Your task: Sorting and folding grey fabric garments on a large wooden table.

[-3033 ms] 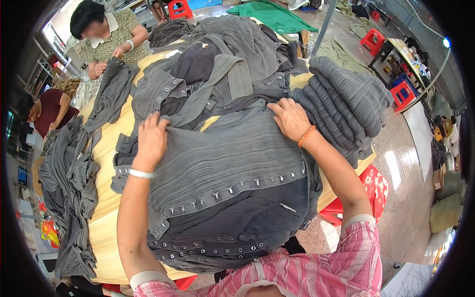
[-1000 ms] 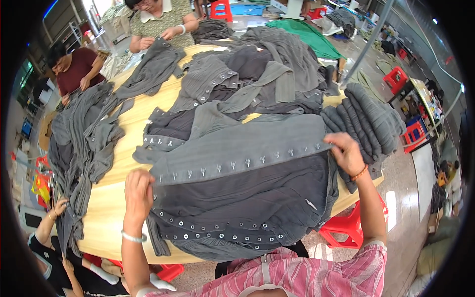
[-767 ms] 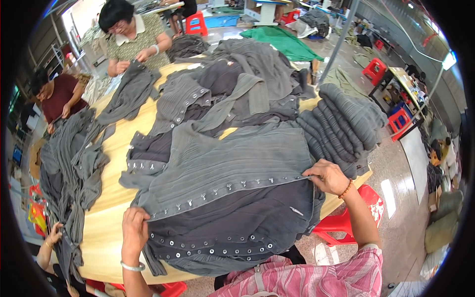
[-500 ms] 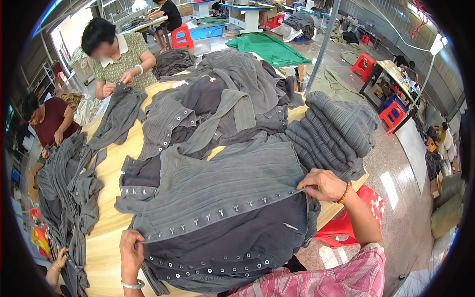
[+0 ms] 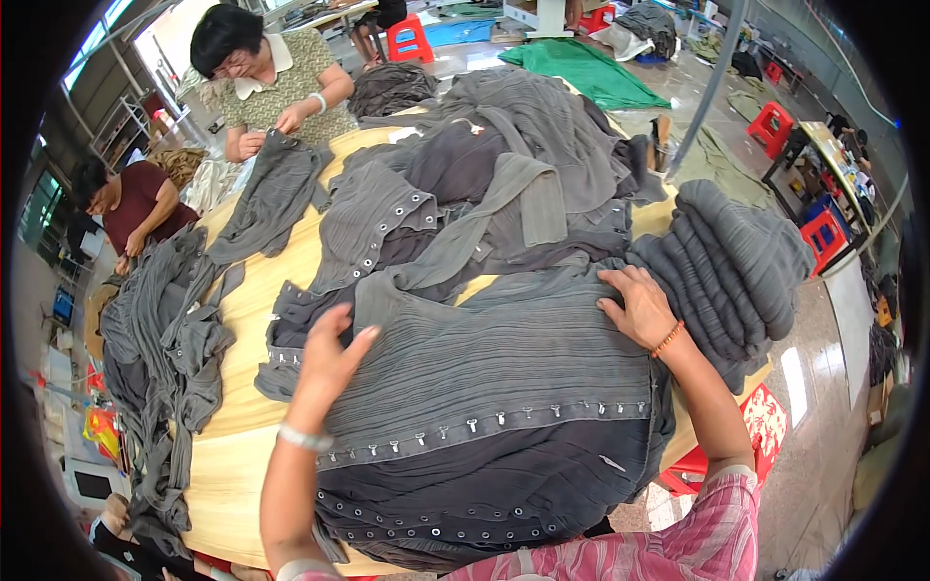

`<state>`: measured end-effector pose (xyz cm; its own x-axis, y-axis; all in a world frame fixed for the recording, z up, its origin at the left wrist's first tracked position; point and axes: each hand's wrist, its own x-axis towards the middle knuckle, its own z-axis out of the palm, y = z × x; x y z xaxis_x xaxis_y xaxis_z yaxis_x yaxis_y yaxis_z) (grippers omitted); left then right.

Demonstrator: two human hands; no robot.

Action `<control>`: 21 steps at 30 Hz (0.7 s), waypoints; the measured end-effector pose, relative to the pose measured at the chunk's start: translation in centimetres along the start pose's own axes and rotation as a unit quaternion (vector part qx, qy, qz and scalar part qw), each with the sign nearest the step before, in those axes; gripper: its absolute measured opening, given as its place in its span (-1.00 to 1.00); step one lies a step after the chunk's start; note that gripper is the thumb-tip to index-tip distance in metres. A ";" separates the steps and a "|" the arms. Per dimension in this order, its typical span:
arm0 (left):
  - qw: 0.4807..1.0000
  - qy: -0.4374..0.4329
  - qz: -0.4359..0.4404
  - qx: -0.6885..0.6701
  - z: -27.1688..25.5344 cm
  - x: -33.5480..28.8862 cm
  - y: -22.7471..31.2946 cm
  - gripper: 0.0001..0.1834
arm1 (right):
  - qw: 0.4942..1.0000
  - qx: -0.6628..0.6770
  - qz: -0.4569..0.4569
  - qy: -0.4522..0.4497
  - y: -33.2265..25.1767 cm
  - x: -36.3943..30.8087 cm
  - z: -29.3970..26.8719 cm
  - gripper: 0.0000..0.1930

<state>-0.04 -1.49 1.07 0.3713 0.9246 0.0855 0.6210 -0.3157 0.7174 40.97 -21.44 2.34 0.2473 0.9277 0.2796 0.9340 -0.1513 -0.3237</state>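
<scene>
A dark grey ribbed garment point(image 5: 504, 353) lies spread on the table before me, with a row of metal hooks along its near edge. Below that edge shows darker fabric point(image 5: 484, 474) with rows of metal eyelets. My left hand point(image 5: 334, 358) is over the garment's left part, fingers spread and slightly blurred, holding nothing; whether it touches the cloth I cannot tell. At the upper right corner, my right hand point(image 5: 636, 308) rests on the garment, thumb and fingers apart.
A folded grey stack point(image 5: 731, 266) stands at the right. Loose garments point(image 5: 523, 145) heap up beyond, and more point(image 5: 160, 339) hang over the left edge of the wooden table point(image 5: 228, 460). Two people work at the far left. A red stool point(image 5: 765, 436) is by my right arm.
Both hands have let go of the hooked edge and moved away from me, up over the garment. The edge now lies flat. The whole view has shifted, with things appearing farther right.
</scene>
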 end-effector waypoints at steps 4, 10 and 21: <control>1.000 0.012 0.000 0.026 2.7 4.5 -0.1 -0.72 | 0.999 0.044 0.000 0.005 0.0 1.5 1.0 -0.84; 0.974 0.214 0.075 0.025 0.5 6.4 -0.8 -0.86 | 0.994 0.027 0.012 0.103 0.9 1.3 0.4 -0.88; 0.874 -0.087 0.436 0.195 3.8 4.6 6.4 -0.65 | 0.998 -0.016 -0.050 0.019 0.9 0.7 0.6 -0.81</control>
<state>8.22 -0.08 3.43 0.8994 0.2611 0.3507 0.2258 -0.9642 0.1389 41.86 -20.70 1.72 0.1612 0.9252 0.3434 0.9621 -0.0698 -0.2635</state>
